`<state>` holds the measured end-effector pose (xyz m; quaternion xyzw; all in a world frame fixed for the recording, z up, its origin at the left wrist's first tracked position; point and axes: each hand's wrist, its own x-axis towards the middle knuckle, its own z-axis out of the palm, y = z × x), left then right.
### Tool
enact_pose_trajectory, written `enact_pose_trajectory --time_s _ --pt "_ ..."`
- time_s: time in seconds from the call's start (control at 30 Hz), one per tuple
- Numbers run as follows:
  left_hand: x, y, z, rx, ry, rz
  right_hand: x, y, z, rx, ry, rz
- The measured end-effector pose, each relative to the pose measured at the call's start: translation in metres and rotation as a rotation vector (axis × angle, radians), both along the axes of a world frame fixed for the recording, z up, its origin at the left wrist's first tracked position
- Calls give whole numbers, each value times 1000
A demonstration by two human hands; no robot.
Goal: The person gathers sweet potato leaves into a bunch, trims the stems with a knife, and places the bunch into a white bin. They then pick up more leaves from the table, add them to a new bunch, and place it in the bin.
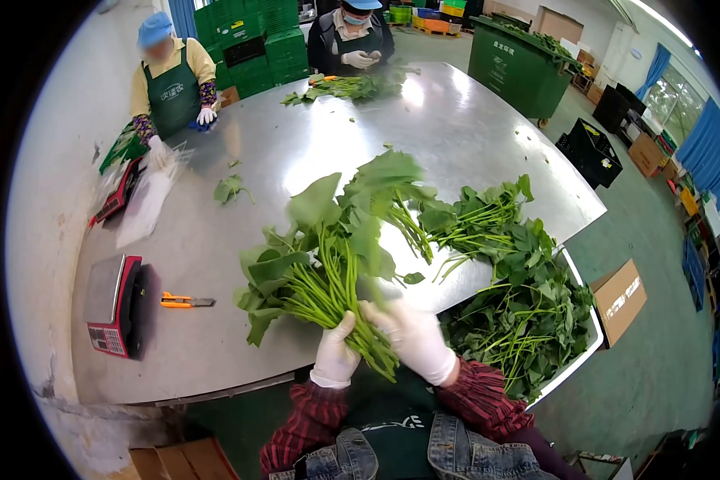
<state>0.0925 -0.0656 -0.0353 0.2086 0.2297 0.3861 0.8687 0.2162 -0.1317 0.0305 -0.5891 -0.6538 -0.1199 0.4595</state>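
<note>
My left hand (336, 354), in a white glove, is closed around the lower stems of a thick bunch of long-stemmed leafy greens (324, 276). The leaves point away from me and the cut stem ends stick out towards my body. On the right of the bunch, my gloved right hand (414, 336) is closed at the stems, slightly blurred. A blurred leafy stem (370, 248) rises from its fingertips. Loose greens (488, 220) lie on the metal table (248, 312) beyond. At my right, a white bin (594, 336) is heaped with more greens (520, 320).
On the left are a red scale (114, 306), an orange utility knife (187, 301), plastic bags (148, 204) and another scale (122, 192). Two co-workers (174, 88) (352, 40) stand across the table. A cardboard box (618, 304) stands beside the bin.
</note>
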Motion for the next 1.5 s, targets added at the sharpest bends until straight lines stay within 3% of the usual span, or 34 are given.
enact_pose_trajectory --time_s 0.07,0.13,0.2,0.23,0.27,0.33,0.37,0.4,0.47,0.5,0.57,0.6,0.67,0.7,0.8,0.97,1.07,1.13,1.27,1.4,1.43,1.5 --pt "-4 2 -6 15 -5 23 -14 1 -17 -380 -127 -10" --pt "-14 15 -19 -32 -346 -337 -22 0 -15 -463 -48 -26" --pt "-16 14 -28 -104 -217 -279 -22 1 -8 -542 -170 135" --pt "-16 10 -16 -97 -85 -190 -20 2 0 -580 -97 201" --pt "-15 6 -3 -88 48 -100 -12 3 -3 -576 -179 194" --pt "-12 6 8 -149 -53 -23 8 12 -6 -186 -179 340" --pt "-14 9 8 -160 -158 -64 9 6 12 -531 511 282" --pt "-15 11 9 -173 -262 -104 16 11 11 -625 568 55" --pt "-13 10 18 -175 -248 -86 26 23 12 -774 863 -118" --pt "-14 10 19 -179 -288 -99 27 30 -1 -773 868 -119" --pt "-13 8 22 -199 -347 -116 29 47 -27 -312 437 -438" --pt "-14 8 22 -199 -344 -118 32 50 -30 -311 440 -440" --pt "-14 8 21 -185 -387 -138 37 58 -26 -423 682 -391" --pt "-15 8 22 -181 -384 -134 37 58 -26 -422 685 -385" --pt "-18 13 22 -179 -369 -115 45 50 -26 -347 1303 0" --pt "-20 20 21 -142 -308 3 36 -11 21 -317 1281 -128" --pt "-20 20 20 -144 -246 71 42 -48 11 -260 1326 -72" --pt "-19 19 19 -147 -205 50 42 -56 5 -333 1332 -52" --pt "-12 6 28 -116 -153 -80 35 -41 -16 -824 1187 145" --pt "2 -12 24 -24 -11 -176 19 -6 6 -745 1340 292" --pt "6 -14 20 76 -34 -213 14 -1 7 -644 1364 258" --pt "6 -15 17 42 19 -149 11 -2 12 -533 1393 240"
